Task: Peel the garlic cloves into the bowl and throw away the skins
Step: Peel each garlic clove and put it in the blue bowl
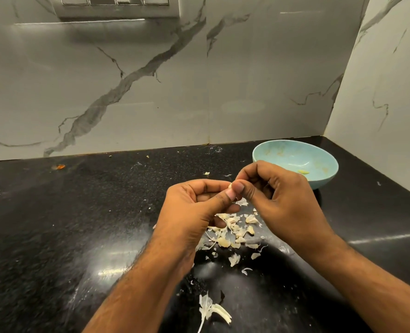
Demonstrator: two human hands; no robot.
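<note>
My left hand (194,205) and my right hand (278,198) meet above the black counter, and both pinch one small garlic clove (230,185) between thumbs and fingertips. Only a pale sliver of the clove shows. A shred of skin (242,202) hangs just under the thumbs. Below the hands lies a pile of skins and garlic pieces (232,231). The light blue bowl (271,150) stands behind my right hand, with one peeled clove (303,172) inside it.
A larger piece of white skin with a stalk (211,308) lies near the front of the black counter (79,224). Marble-patterned walls close the back and right side. A small orange scrap (60,167) lies at the back left.
</note>
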